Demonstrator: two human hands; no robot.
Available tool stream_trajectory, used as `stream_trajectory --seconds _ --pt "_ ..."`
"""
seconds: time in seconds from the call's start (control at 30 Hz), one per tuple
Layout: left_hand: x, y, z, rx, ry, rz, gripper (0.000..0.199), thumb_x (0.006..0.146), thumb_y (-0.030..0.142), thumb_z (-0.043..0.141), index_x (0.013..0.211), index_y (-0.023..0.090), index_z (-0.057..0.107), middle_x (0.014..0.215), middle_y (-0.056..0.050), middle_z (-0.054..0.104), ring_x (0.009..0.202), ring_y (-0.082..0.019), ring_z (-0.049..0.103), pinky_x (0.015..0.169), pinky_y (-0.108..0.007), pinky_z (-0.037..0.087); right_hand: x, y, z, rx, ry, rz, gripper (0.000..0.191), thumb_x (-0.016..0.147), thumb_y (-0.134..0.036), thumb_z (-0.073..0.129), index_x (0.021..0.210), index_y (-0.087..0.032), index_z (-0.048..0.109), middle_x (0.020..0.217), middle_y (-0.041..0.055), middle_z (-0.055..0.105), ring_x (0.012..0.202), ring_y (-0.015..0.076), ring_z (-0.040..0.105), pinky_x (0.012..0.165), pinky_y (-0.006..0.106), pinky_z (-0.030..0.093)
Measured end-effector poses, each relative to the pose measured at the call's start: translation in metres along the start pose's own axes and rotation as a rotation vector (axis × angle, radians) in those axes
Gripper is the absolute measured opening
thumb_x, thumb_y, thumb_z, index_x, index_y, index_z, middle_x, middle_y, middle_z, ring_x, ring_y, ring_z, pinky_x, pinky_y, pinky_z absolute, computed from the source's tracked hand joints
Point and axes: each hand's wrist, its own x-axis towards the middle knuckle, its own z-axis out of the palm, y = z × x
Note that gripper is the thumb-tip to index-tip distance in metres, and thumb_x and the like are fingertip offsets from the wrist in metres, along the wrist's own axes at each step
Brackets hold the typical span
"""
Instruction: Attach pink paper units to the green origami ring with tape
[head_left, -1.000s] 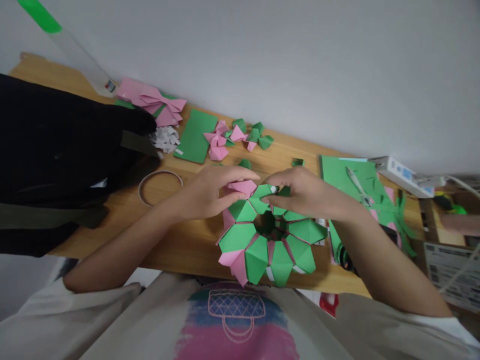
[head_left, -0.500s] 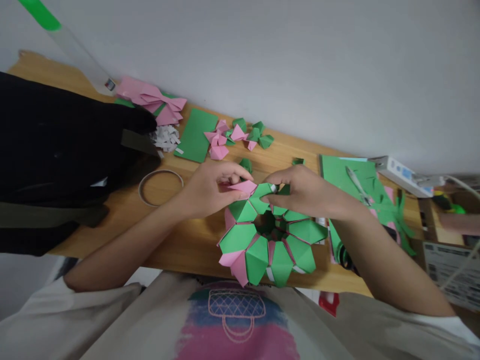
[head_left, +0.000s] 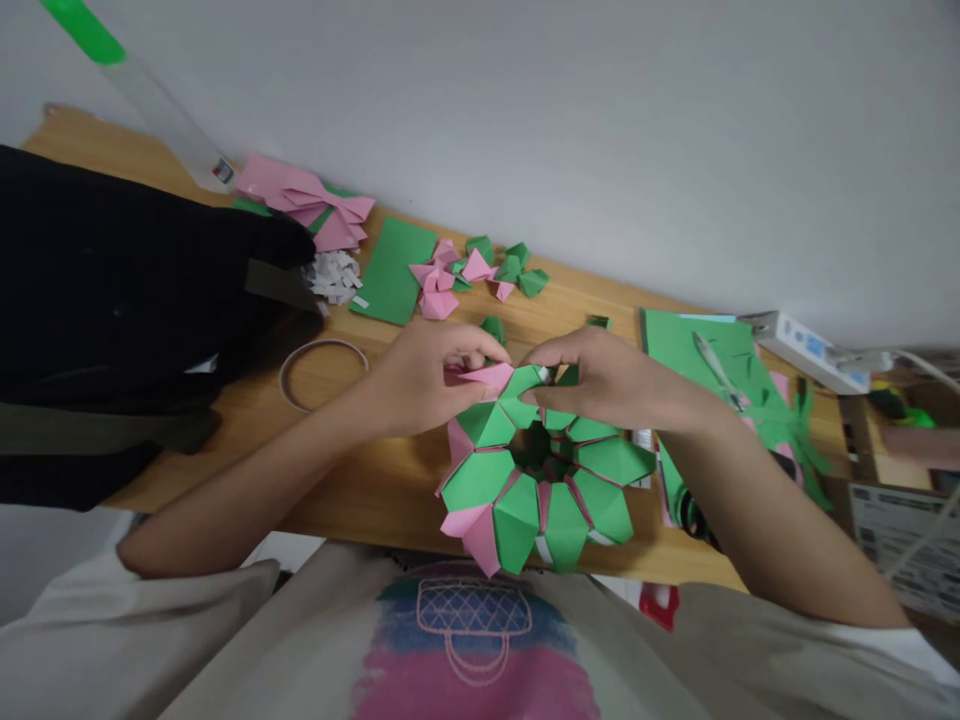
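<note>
Left of the hands [head_left: 421, 378], a black bag [head_left: 127, 270] blocks passage.

The green and pink ring of folded paper [head_left: 566, 515] looks matt and crisply creased. Beneath the ring, the light-brown wooden tabletop [head_left: 337, 500] appears smooth, with a faint sheen. Left of the ring, the large black cloth bundle [head_left: 112, 280] looks dull and soft. Right of it, the long white power strip [head_left: 810, 353] looks like smooth plastic. Beyond it, the flat green rectangular paper [head_left: 394, 270] is matt.
</note>
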Motion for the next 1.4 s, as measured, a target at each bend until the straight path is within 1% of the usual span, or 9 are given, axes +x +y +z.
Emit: stream_trajectory --seconds 0.23,0.47,0.63,0.73,0.87,1.03,1.17,1.27,1.4 --pt "0.001 -0.005 0.002 -0.017 -0.002 0.024 0.013 0.073 0.021 0.059 0.083 0.020 0.066 0.069 0.000 0.065 0.062 -0.013 0.057 0.058 -0.024 0.045 0.000 0.004 0.000 0.119 0.011 -0.042 0.022 0.086 -0.034 0.062 0.077 -0.015 0.068 0.061 -0.0031 0.057 0.057 0.0099 0.048 0.055 0.024 0.033" --pt "0.004 -0.007 -0.001 -0.061 -0.062 0.037 0.016 0.071 0.022 0.062 0.086 0.019 0.065 0.072 0.001 0.061 0.067 -0.014 0.055 0.060 -0.024 0.045 0.003 0.008 0.001 0.123 0.014 -0.082 0.020 0.084 -0.029 0.063 0.070 -0.015 0.065 0.058 -0.0048 0.052 0.057 0.0082 0.044 0.056 0.023 0.033" --pt "0.011 -0.009 -0.007 -0.075 -0.173 0.016 0.024 0.069 0.025 0.066 0.093 0.020 0.064 0.061 0.005 0.041 0.059 -0.013 0.042 0.054 -0.025 0.037 0.005 0.008 0.000 0.102 0.003 -0.060 0.026 0.084 -0.028 0.062 0.061 -0.016 0.059 0.056 -0.0062 0.034 0.055 0.0074 0.030 0.053 0.024 0.025" --pt "0.014 -0.009 -0.006 -0.077 -0.170 -0.002 0.030 0.067 0.027 0.069 0.096 0.021 0.062 0.060 0.006 0.038 0.057 -0.012 0.038 0.051 -0.025 0.031 0.009 0.008 -0.005 0.072 -0.034 -0.022 0.028 0.081 -0.029 0.064 0.058 -0.017 0.055 0.058 -0.0065 0.027 0.055 0.0072 0.025 0.052 0.025 0.021" --pt "0.017 -0.006 -0.003 -0.024 -0.149 -0.048 0.033 0.067 0.024 0.065 0.099 0.017 0.059 0.059 0.007 0.043 0.055 -0.011 0.039 0.051 -0.024 0.029 0.015 0.007 -0.014 0.039 -0.103 -0.023 0.014 0.077 -0.028 0.069 0.071 -0.016 0.065 0.060 -0.0068 0.031 0.056 0.0072 0.031 0.053 0.024 0.023" --pt "0.024 -0.003 -0.004 0.065 -0.160 -0.018 0.039 0.067 0.022 0.065 0.105 0.016 0.056 0.053 0.011 0.037 0.051 -0.009 0.035 0.049 -0.022 0.024 0.023 0.012 -0.020 0.169 -0.132 -0.077 0.019 0.082 -0.031 0.064 0.073 -0.015 0.069 0.059 -0.0067 0.040 0.055 0.0066 0.032 0.053 0.023 0.027" --pt "0.035 -0.012 -0.010 -0.074 -0.260 0.006 0.047 0.069 0.022 0.070 0.112 0.015 0.052 0.058 0.010 0.049 0.053 -0.010 0.047 0.051 -0.022 0.032 0.026 0.023 -0.020 0.260 -0.148 -0.068 0.020 0.080 -0.033 0.066 0.072 -0.015 0.069 0.058 -0.0068 0.044 0.055 0.0065 0.034 0.053 0.023 0.028" --pt "0.040 -0.026 -0.015 -0.278 -0.378 -0.014 0.051 0.067 0.022 0.074 0.113 0.016 0.053 0.082 0.000 0.068 0.074 -0.014 0.064 0.066 -0.025 0.048 0.025 0.031 -0.021 0.370 -0.173 -0.031 0.021 0.079 -0.035 0.068 0.075 -0.014 0.070 0.059 -0.0060 0.049 0.055 0.0068 0.038 0.053 0.023 0.031" --pt "0.036 -0.042 -0.015 -0.386 -0.336 -0.026 0.037 0.067 0.020 0.074 0.101 0.016 0.061 0.102 -0.007 0.071 0.092 -0.016 0.068 0.082 -0.031 0.053 0.021 0.039 -0.024 0.441 -0.210 -0.008 0.029 0.078 -0.042 0.069 0.079 -0.013 0.069 0.065 -0.0027 0.057 0.059 0.0088 0.047 0.058 0.025 0.038"
